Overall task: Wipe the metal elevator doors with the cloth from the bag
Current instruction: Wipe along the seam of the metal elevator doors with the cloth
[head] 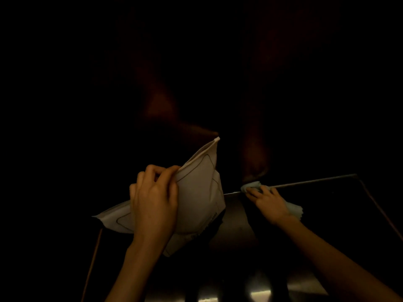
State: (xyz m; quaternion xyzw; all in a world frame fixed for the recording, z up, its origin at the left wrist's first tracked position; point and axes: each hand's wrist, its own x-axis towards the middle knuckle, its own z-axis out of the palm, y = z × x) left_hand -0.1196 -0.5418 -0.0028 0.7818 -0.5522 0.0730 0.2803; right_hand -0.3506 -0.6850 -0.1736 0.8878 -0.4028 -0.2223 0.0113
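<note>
The scene is very dark. My left hand [153,199] grips a white zip-top bag [199,192] by its side, holding it up in front of me with the opening pointing up and right. My right hand [269,202] presses a pale blue cloth [250,185] against the dark metal door surface [235,219], near a thin bright seam line [305,183]. A second corner of the cloth [295,209] sticks out under my wrist. A dim reflection of my arm shows in the metal above the right hand.
Thin bright frame edges run along the right [379,210] and the lower left [93,262]. Shiny metal strips [258,288] catch light at the bottom. Everything above is too dark to make out.
</note>
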